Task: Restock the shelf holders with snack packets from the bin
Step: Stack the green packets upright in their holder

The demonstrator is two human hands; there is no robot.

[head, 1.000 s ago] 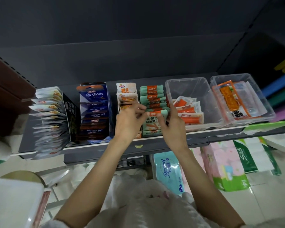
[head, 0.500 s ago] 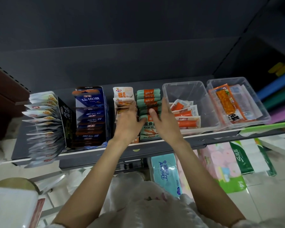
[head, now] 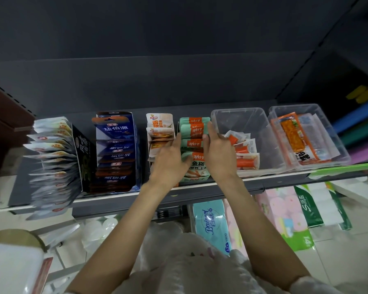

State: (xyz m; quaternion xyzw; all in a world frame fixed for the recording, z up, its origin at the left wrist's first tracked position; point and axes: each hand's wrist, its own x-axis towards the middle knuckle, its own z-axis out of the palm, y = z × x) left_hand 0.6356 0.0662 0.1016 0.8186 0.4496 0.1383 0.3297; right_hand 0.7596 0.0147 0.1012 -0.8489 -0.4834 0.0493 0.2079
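Observation:
A row of green and orange snack packets (head: 193,132) stands in a green holder (head: 197,177) at the middle of the shelf. My left hand (head: 170,160) presses flat against the row's left side. On its right side lies my right hand (head: 218,153), fingers straight along the packets and reaching to the back of the row. Neither hand grips a packet. Just right of the holder stands a clear plastic bin (head: 238,117) with a few orange and white snack packets (head: 245,155) in its front part.
Left of my hands stand a holder of cream and orange packets (head: 159,124), a blue box of dark packets (head: 115,151) and a fanned row of white sachets (head: 51,153). A second clear bin (head: 327,145) holds long orange packs. Tissue packs (head: 210,225) sit below the shelf edge (head: 119,198).
Both hands let go of the green packet they were seating at the front of the row and spread flat along the row's two sides, reaching further back.

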